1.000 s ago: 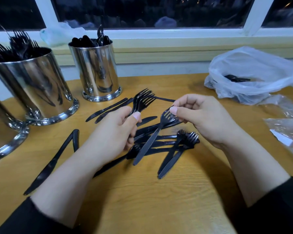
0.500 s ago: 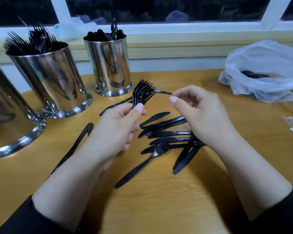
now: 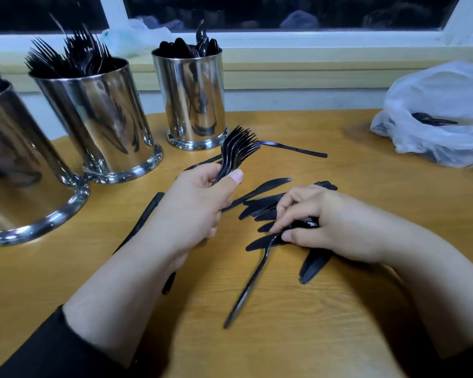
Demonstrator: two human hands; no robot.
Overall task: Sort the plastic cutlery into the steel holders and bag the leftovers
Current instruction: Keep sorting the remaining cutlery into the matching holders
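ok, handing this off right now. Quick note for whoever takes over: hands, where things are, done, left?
Left hand grips a bunch of forks, tines up.
Right hand pinches a single fork at its head, over the knife pile.
Done: fork holder and spoon holder hold cutlery; a few pieces lie in the plastic bag.
Left: add that fork to the bunch, drop it in the fork holder, sort the knives, one stray fork behind, bag leftovers.

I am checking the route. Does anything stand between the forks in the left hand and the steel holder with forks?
Nothing visible does. The left hand grips the bundle of forks, and the table between it and the fork holder is bare.
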